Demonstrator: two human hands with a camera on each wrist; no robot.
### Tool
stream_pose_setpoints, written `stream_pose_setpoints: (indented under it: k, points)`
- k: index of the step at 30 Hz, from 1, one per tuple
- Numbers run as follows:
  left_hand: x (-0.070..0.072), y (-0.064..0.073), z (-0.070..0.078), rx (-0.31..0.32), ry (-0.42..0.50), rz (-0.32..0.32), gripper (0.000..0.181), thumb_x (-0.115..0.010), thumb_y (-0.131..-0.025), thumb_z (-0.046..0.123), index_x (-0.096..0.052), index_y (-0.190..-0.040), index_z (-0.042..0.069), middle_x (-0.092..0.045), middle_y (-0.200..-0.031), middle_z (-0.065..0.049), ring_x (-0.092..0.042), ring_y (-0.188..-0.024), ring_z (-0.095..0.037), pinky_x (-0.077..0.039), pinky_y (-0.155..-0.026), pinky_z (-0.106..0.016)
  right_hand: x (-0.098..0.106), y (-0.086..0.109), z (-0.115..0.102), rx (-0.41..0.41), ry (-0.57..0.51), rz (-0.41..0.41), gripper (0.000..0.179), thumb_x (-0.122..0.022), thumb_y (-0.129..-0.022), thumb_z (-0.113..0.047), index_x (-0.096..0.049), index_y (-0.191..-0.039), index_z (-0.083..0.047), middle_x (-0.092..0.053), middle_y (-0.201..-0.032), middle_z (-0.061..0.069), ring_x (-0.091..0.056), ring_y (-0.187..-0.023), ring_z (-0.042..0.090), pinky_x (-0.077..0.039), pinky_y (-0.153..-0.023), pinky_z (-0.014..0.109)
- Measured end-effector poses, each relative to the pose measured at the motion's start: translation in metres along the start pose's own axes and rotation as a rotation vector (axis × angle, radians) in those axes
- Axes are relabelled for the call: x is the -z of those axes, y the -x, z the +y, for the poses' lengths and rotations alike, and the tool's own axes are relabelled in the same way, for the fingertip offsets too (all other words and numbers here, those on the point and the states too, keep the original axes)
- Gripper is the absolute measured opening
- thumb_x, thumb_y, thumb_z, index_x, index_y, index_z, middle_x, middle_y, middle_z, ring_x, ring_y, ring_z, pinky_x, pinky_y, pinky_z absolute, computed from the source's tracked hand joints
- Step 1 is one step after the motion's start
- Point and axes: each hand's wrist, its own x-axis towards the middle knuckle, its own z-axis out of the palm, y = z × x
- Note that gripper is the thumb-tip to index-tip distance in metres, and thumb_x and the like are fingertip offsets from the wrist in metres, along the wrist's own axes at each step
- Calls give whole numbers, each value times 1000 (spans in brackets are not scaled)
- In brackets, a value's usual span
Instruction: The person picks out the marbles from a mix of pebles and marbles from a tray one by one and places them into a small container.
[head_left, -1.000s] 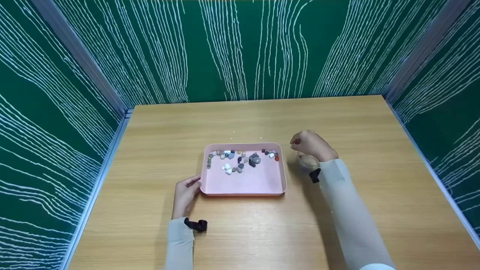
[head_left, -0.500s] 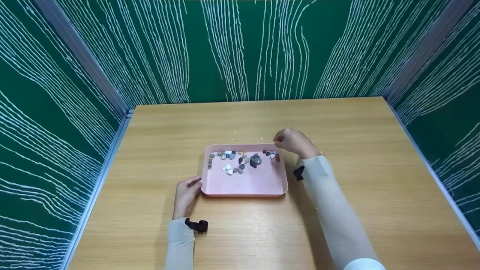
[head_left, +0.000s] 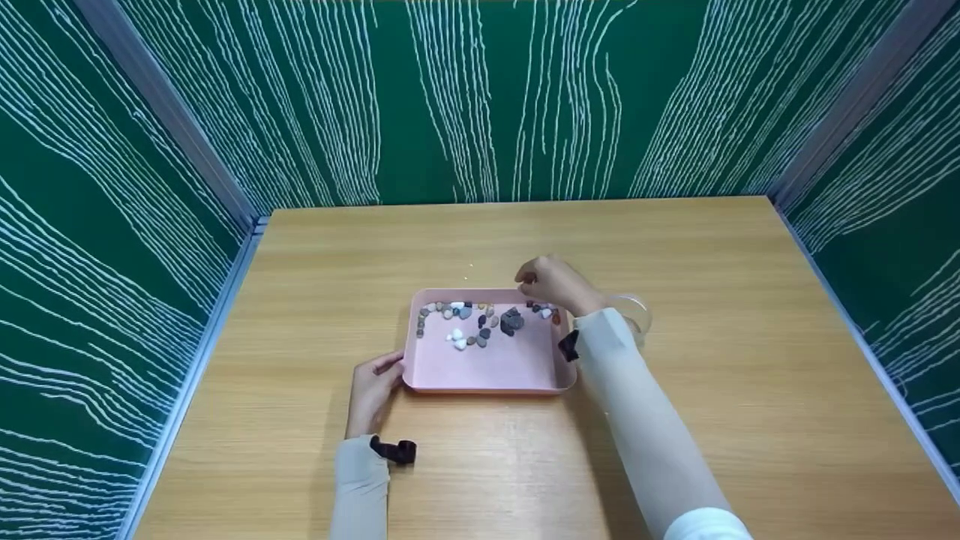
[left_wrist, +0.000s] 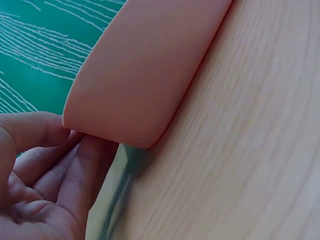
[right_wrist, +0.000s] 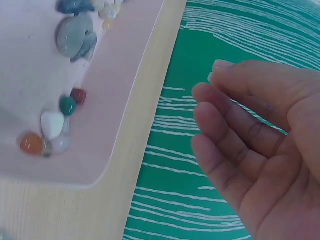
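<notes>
A shallow pink tray (head_left: 489,373) lies on the table with many small pebbles along its far side and middle. My left hand (head_left: 373,394) holds its near left corner. In the left wrist view that hand's thumb and fingers (left_wrist: 82,170) pinch the pink tray's end (left_wrist: 135,75). Just past the tray's far rim, my right hand (head_left: 559,283) hangs above the table. Its thumb and index finger pinch a tiny whitish piece (right_wrist: 210,77), mostly hidden. Orange (right_wrist: 31,143), white (right_wrist: 52,124), green and dark red pebbles sit in the tray corner near it.
A clear round container (head_left: 637,309) stands right of the tray, partly behind the right wrist. Tiny white specks (head_left: 471,265) lie on the table (head_left: 337,277) beyond the tray. Green walls (head_left: 427,97) with white lines enclose the back and sides.
My right hand has moved left from beside the clear container to beyond the tray's far rim, thumb and index finger together. The left hand stays at the tray's corner.
</notes>
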Motion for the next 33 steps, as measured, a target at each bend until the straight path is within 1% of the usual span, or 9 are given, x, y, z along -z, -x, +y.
stream_pose_setpoints:
  k: [2, 7, 13, 19, 22, 25, 27, 30, 33]
  points:
    - [0, 0, 0, -3, -2, 5, 31, -57, -88, -7, -59, -117, -17, -61, -119, -32, -64, -92, -14, -55, -76, -18, -3, -3, -2, 32, 5, 5, 25, -63, -88, -6, -69, -112, -3, -70, -111, 17, -68, -92, 27, -59, -80, 35]
    - [-1, 1, 0, -1, 23, 1, 30, -57, -88, -8, -58, -117, -17, -62, -117, -31, -64, -92, -16, -55, -76, -19, -11, -11, -10, 18, 5, -37, 24, -62, -89, -6, -70, -112, -5, -70, -112, 15, -68, -92, 25, -59, -81, 35]
    - [0, 2, 0, -3, 12, -2, 30, -57, -88, -8, -58, -117, -17, -61, -119, -32, -64, -93, -16, -56, -78, -20, -20, -17, -17, -12, -1, -83, 24, -62, -91, -8, -70, -113, -6, -69, -113, 12, -66, -91, 24, -59, -81, 36]
    - [0, 2, 0, -4, 9, 4, 30, -58, -88, -8, -59, -118, -15, -61, -121, -31, -64, -95, -16, -56, -80, -21, -32, -23, -23, 32, 12, -87, 22, -62, -91, -7, -71, -111, -6, -70, -110, 11, -66, -94, 22, -57, -88, 35]
    - [-1, 1, 0, 3, 6, 3, 31, -58, -88, -7, -60, -118, -14, -60, -122, -30, -63, -97, -16, -56, -81, -21, -39, -27, -26, 33, 11, -103, 22, -63, -91, -8, -71, -112, -8, -70, -110, 9, -67, -92, 21, -57, -86, 35]
    - [-1, 1, 0, 9, -11, 6, 30, -57, -88, -7, -61, -117, -13, -60, -123, -31, -63, -96, -17, -55, -80, -20, -45, -30, -29, 52, 6, -117, 22, -63, -91, -9, -72, -112, -8, -71, -109, 9, -68, -89, 21, -58, -83, 33]
    - [-1, 1, 0, 5, -28, 8, 30, -57, -88, -6, -61, -118, -13, -60, -122, -30, -63, -96, -16, -55, -80, -19, -49, -32, -31, 76, 7, -118, 22, -63, -91, -8, -72, -111, -7, -71, -108, 9, -67, -88, 22, -58, -82, 32]
    - [-1, 1, 0, -6, -41, 11, 30, -58, -89, -5, -61, -117, -13, -61, -121, -30, -63, -94, -15, -55, -77, -18, -54, -36, -34, 89, 7, -119, 22, -62, -91, -6, -72, -111, -7, -71, -107, 9, -66, -86, 20, -58, -80, 30]
    - [0, 1, 0, -8, -29, 5, 30, -58, -89, -5, -60, -118, -14, -62, -120, -30, -63, -94, -15, -55, -77, -19, -59, -39, -37, 90, 16, -125, 23, -61, -91, -4, -72, -111, -6, -71, -106, 8, -63, -84, 18, -58, -79, 29]
